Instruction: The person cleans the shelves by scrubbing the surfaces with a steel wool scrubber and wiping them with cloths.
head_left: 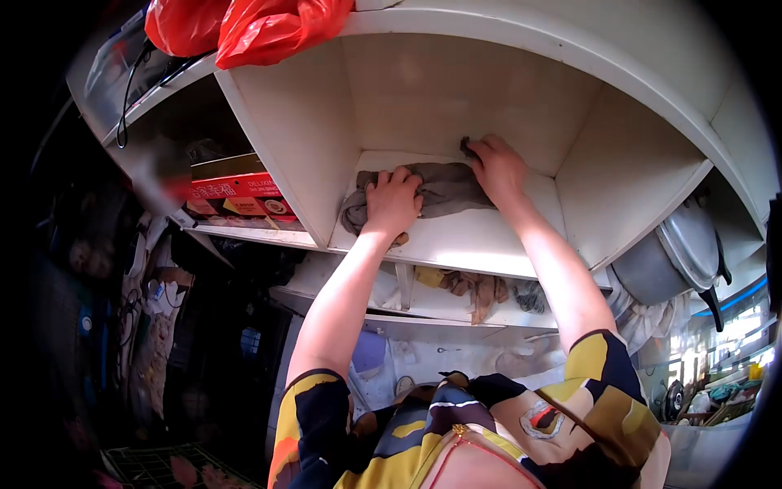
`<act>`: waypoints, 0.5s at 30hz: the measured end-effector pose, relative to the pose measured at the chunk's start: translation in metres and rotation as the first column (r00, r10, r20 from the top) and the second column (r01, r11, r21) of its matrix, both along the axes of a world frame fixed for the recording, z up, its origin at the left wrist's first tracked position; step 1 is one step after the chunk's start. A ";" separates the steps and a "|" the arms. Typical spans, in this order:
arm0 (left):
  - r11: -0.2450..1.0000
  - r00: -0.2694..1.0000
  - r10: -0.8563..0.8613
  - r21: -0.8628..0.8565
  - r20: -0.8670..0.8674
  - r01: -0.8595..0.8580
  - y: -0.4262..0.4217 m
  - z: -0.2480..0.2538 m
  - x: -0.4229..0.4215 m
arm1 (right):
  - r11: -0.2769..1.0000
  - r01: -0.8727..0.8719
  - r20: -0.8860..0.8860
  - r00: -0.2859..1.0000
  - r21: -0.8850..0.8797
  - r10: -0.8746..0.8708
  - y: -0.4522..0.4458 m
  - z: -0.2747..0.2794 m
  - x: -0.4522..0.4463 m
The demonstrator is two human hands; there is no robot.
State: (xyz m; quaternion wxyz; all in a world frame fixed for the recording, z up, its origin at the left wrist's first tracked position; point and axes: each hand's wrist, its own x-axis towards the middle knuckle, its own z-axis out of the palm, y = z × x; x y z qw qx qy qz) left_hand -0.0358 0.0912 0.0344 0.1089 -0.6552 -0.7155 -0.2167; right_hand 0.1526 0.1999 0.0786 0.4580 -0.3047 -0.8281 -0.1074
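A grey-brown cloth (452,189) lies bunched lengthwise on the floor of a white shelf compartment (505,236). My left hand (393,201) rests on the cloth's left part, its fingers somewhat spread and bent over the fabric. At the cloth's right end is my right hand (498,169), with the fingers curled round a dark bit of fabric (467,147) that sticks up near the back wall. The palm side of both hands is hidden.
Red plastic bags (281,28) hang over the shelf's upper left. A red box (240,196) sits in the left compartment. At the right is a metal pot (664,257). Crumpled cloths (481,293) lie on the shelf below.
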 end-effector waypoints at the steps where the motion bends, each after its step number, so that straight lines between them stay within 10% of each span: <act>1: 1.000 1.000 0.005 0.004 0.003 -0.005 -0.003 -0.002 -0.004 | 1.000 -0.005 0.003 1.000 0.004 0.005 0.010 0.008 -0.015; 3: 0.995 0.999 -0.031 0.096 0.021 0.028 -0.008 -0.007 -0.010 | 0.958 -0.067 0.088 0.995 0.279 0.044 0.026 0.020 -0.038; 15: 0.995 0.992 -0.037 0.095 0.122 0.025 -0.006 -0.008 -0.009 | 0.915 -0.153 0.405 0.914 0.374 -0.012 0.065 -0.004 -0.069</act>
